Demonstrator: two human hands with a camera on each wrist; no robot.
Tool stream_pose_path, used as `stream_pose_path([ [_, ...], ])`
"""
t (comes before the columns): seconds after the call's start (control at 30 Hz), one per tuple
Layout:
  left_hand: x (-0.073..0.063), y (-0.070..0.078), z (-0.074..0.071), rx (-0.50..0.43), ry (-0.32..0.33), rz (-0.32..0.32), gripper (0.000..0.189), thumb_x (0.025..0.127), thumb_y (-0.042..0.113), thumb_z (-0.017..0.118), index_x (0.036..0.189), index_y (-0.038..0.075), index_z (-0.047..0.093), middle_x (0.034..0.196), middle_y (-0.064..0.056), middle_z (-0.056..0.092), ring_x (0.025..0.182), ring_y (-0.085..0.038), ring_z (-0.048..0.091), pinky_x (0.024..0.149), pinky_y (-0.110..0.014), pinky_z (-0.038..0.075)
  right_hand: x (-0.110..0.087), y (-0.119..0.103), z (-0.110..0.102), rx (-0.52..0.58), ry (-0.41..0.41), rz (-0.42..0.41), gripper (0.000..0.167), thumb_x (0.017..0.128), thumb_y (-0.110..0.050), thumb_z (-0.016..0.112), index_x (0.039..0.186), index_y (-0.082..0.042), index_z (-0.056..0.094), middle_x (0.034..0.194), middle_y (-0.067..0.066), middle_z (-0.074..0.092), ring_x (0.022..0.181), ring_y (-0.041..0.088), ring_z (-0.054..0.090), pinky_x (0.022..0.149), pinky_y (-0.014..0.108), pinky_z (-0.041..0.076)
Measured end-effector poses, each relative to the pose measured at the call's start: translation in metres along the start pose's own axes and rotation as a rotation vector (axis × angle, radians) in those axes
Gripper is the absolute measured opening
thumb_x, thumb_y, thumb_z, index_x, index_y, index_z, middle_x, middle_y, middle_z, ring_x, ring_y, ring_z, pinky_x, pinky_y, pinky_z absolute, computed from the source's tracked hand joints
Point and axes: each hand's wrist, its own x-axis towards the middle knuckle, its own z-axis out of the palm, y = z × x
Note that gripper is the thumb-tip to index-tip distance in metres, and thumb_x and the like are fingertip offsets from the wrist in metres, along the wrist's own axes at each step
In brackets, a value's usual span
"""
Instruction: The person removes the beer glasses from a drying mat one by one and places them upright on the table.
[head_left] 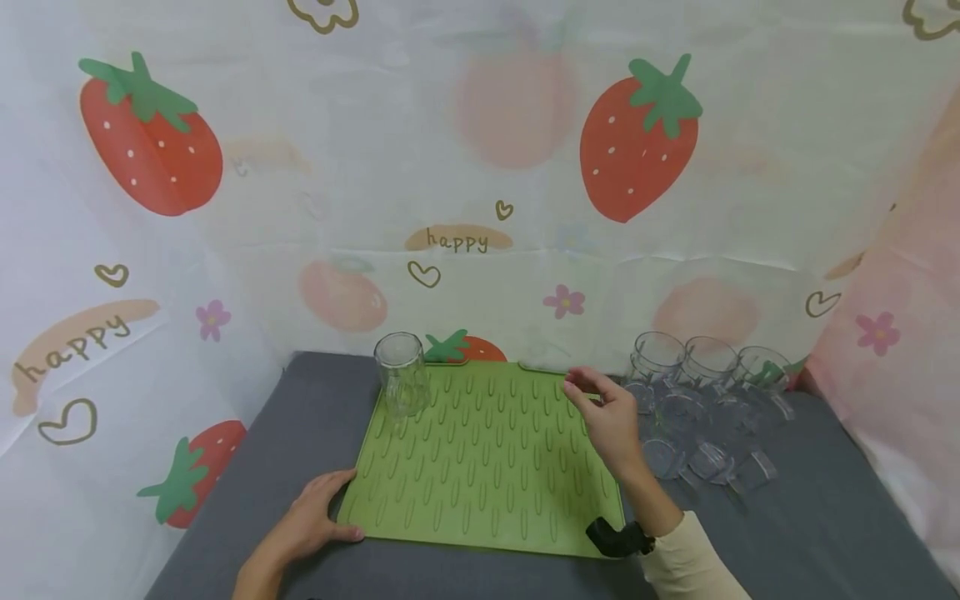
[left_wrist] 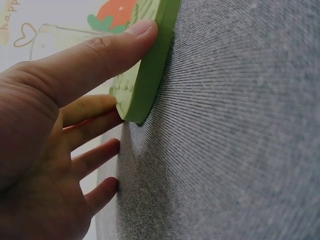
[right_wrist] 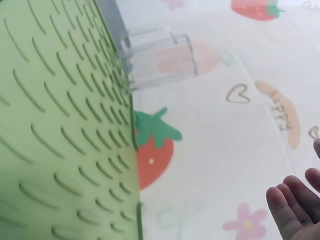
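Observation:
My left hand (head_left: 311,512) is at the near left corner of a green ridged mat (head_left: 487,467). In the left wrist view its thumb (left_wrist: 107,52) lies on the mat's edge, with index and middle fingertips touching the other side of the corner. The two lower fingers are spread beside it. A clear glass (head_left: 402,375) stands near the mat's far left corner, and the right wrist view shows this glass (right_wrist: 162,60) against the backdrop. Raised over the mat's right side, my right hand (head_left: 611,417) holds nothing, its fingers loosely bent.
Several clear glass mugs (head_left: 708,362) with handles stand in rows on the grey tablecloth (head_left: 825,500), right of the mat and close to my right forearm. A white backdrop (head_left: 480,183) printed with strawberries rises behind the table and along its sides. A black band (head_left: 618,537) circles my right wrist.

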Motion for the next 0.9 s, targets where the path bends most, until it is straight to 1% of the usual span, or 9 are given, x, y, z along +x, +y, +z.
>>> stream_pose_path([
  [0.17, 0.001, -0.002, 0.001, 0.0, 0.006, 0.003, 0.095, 0.067, 0.035, 0.088, 0.143, 0.0, 0.045, 0.145, -0.026, 0.044, 0.136, -0.049, 0.033, 0.104, -0.07, 0.029, 0.003, 0.002, 0.019, 0.01, -0.03, 0.007, 0.028, 0.09, -0.018, 0.071, 0.115, -0.007, 0.071, 0.11, 0.013, 0.072, 0.091, 0.0, 0.062, 0.083, 0.017, 0.053],
  [0.23, 0.001, -0.003, 0.002, 0.002, 0.009, 0.007, 0.095, 0.067, 0.035, 0.089, 0.143, -0.001, 0.045, 0.145, -0.026, 0.044, 0.136, -0.049, 0.033, 0.103, -0.07, 0.029, 0.004, 0.002, 0.026, 0.009, -0.04, -0.001, 0.027, 0.089, -0.017, 0.072, 0.115, -0.007, 0.071, 0.108, 0.013, 0.072, 0.093, 0.005, 0.064, 0.083, 0.02, 0.054],
  [0.33, 0.001, -0.004, 0.003, 0.001, 0.015, 0.008, 0.095, 0.066, 0.035, 0.089, 0.143, -0.001, 0.045, 0.145, -0.026, 0.044, 0.136, -0.049, 0.033, 0.104, -0.07, 0.029, 0.006, 0.001, 0.037, 0.021, -0.056, -0.028, 0.027, 0.089, -0.015, 0.071, 0.114, -0.005, 0.071, 0.107, 0.014, 0.072, 0.096, 0.016, 0.066, 0.084, 0.026, 0.056],
  [0.43, 0.001, -0.004, 0.003, -0.007, 0.015, 0.005, 0.096, 0.065, 0.036, 0.089, 0.143, -0.001, 0.045, 0.145, -0.026, 0.044, 0.136, -0.049, 0.033, 0.104, -0.07, 0.029, 0.007, 0.001, 0.048, 0.049, -0.077, -0.042, 0.029, 0.089, -0.015, 0.071, 0.116, -0.003, 0.07, 0.107, 0.016, 0.071, 0.098, 0.025, 0.067, 0.086, 0.032, 0.057],
  [0.6, 0.0, -0.003, 0.003, -0.017, 0.014, 0.003, 0.096, 0.066, 0.036, 0.089, 0.143, -0.001, 0.045, 0.144, -0.027, 0.044, 0.136, -0.05, 0.033, 0.103, -0.071, 0.03, 0.008, 0.0, 0.067, 0.073, -0.114, -0.057, 0.031, 0.089, -0.018, 0.072, 0.117, -0.004, 0.07, 0.109, 0.017, 0.071, 0.101, 0.029, 0.066, 0.088, 0.043, 0.056],
  [0.67, 0.0, -0.002, 0.003, -0.012, 0.013, 0.005, 0.097, 0.066, 0.037, 0.089, 0.143, -0.001, 0.045, 0.144, -0.027, 0.044, 0.135, -0.05, 0.033, 0.102, -0.071, 0.03, 0.008, 0.0, 0.075, 0.075, -0.128, -0.068, 0.031, 0.089, -0.018, 0.072, 0.116, -0.005, 0.07, 0.108, 0.017, 0.071, 0.1, 0.028, 0.067, 0.087, 0.043, 0.057],
  [0.9, 0.001, -0.003, 0.002, -0.024, 0.006, -0.008, 0.098, 0.065, 0.037, 0.089, 0.143, -0.001, 0.045, 0.145, -0.027, 0.044, 0.136, -0.05, 0.033, 0.103, -0.071, 0.029, 0.006, -0.002, 0.102, 0.06, -0.177, -0.1, 0.029, 0.089, -0.017, 0.071, 0.116, -0.004, 0.071, 0.106, 0.016, 0.072, 0.096, 0.028, 0.067, 0.081, 0.036, 0.058],
])
